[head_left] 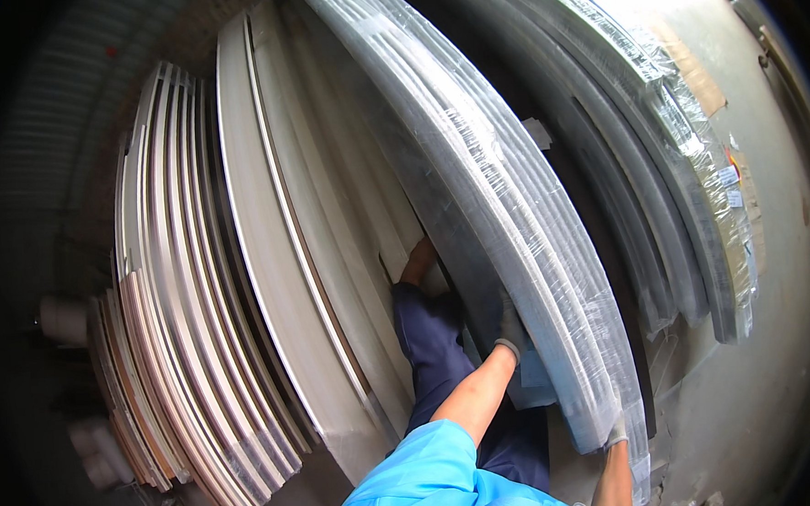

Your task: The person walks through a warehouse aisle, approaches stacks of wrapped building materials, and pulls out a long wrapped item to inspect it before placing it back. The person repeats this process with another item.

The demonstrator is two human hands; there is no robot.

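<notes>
Plastic-wrapped grey panels [513, 211] stand on edge in front of me, bowed by the lens. My left hand [510, 325], in a grey glove, lies flat against the broad left face of the nearest panel, fingers stretched along it. At the bundle's near lower end, my right hand [617, 431], gloved too, grips the edge of the wrapped panels; its fingertips are hidden behind the wrap. A light blue sheet [537, 382] shows beside my left wrist. My dark trouser leg [428, 334] stands between the bundle and the boards to the left.
Pale boards [302, 213] lean on the left, with a stack of edge-striped panels [192, 292] beyond them. More wrapped panels [674, 147] stand on the right, next to a bare floor [752, 400]. Rolls [63, 319] sit at the far left.
</notes>
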